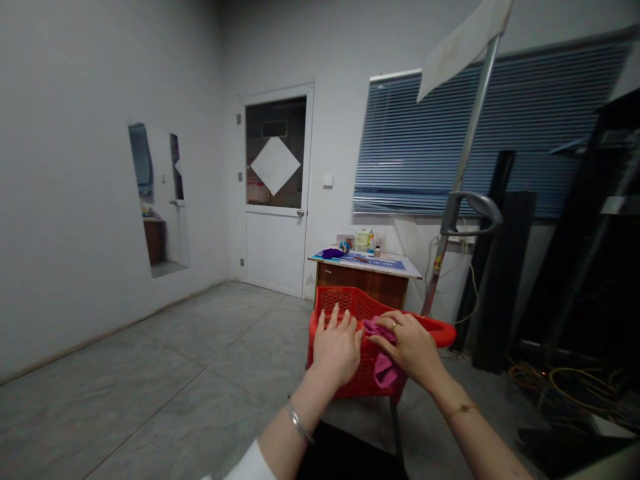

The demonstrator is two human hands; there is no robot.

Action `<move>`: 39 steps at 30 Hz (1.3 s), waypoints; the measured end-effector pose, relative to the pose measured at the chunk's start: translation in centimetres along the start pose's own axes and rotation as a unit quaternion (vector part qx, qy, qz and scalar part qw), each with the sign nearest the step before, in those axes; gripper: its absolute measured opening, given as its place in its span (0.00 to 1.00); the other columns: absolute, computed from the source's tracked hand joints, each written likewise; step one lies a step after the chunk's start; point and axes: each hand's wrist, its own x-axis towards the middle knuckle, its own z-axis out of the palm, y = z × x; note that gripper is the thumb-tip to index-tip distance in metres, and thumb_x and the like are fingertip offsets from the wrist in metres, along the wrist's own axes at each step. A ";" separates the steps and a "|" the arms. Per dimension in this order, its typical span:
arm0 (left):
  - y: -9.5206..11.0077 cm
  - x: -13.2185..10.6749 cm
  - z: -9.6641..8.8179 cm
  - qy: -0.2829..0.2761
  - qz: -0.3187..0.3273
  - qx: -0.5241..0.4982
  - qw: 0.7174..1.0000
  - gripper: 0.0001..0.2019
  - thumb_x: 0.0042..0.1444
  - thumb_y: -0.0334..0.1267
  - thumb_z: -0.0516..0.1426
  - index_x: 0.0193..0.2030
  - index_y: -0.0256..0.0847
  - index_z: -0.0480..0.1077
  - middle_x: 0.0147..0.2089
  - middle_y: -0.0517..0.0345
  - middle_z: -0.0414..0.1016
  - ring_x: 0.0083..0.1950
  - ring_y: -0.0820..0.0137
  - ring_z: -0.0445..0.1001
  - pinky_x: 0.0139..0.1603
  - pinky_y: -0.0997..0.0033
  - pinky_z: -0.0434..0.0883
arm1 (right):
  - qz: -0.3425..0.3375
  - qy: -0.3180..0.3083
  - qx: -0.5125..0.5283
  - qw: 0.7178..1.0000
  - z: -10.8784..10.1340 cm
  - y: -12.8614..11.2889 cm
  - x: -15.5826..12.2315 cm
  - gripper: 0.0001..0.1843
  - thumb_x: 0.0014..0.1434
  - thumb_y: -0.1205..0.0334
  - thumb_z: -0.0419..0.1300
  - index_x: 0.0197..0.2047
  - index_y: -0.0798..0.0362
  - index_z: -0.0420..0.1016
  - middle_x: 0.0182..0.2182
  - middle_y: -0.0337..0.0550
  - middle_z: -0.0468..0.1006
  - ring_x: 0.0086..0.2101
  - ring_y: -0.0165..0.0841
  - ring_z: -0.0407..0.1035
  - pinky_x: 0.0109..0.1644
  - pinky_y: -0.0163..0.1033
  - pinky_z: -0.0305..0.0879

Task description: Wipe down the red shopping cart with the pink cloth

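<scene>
In front of me stands a red plastic basket cart [345, 293] with perforated sides and a thick rim. My right hand [413, 347] is closed on a pink cloth [387, 370], pressing it against the near rim; part of the cloth hangs down outside the basket. My left hand [337, 343] lies on the rim to the left of the cloth, its fingers stretched out and slightly apart, holding nothing. The inside of the basket is mostly hidden by my hands.
A grey-handled pole [470, 143] with a white panel [465, 47] rises at the cart's right. Behind is a desk [363, 287] bearing a purple cloth [333, 253] and small bottles. Cables [575, 387] lie at right. A white door [275, 250] stands at the back.
</scene>
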 end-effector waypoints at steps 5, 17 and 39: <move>1.1 -0.5 1.3 0.076 0.002 0.002 0.997 0.20 0.68 0.43 0.45 0.58 0.44 0.71 0.64 0.52 0.69 0.72 0.57 0.52 0.72 0.40 0.45 | 0.003 0.031 0.024 0.999 0.1 0.5 -0.9 0.16 0.65 0.53 0.51 0.49 0.45 0.75 0.50 0.44 0.74 0.47 0.35 0.70 0.51 0.42 0.69; 0.1 -0.4 1.0 0.081 0.044 -0.004 0.996 0.17 0.68 0.41 0.45 0.55 0.46 0.72 0.63 0.57 0.69 0.72 0.60 0.52 0.72 0.41 0.43 | 0.044 0.071 -0.009 0.996 0.4 -0.1 -1.0 0.16 0.62 0.53 0.54 0.49 0.43 0.77 0.52 0.46 0.71 0.52 0.42 0.64 0.59 0.55 0.60; 0.3 -0.4 0.9 0.078 0.050 -0.011 0.996 0.16 0.68 0.40 0.46 0.54 0.48 0.72 0.63 0.59 0.70 0.72 0.61 0.52 0.72 0.41 0.44 | 0.066 0.125 0.044 0.989 0.8 1.5 -2.8 0.17 0.63 0.57 0.52 0.53 0.46 0.73 0.54 0.46 0.70 0.51 0.39 0.65 0.58 0.48 0.61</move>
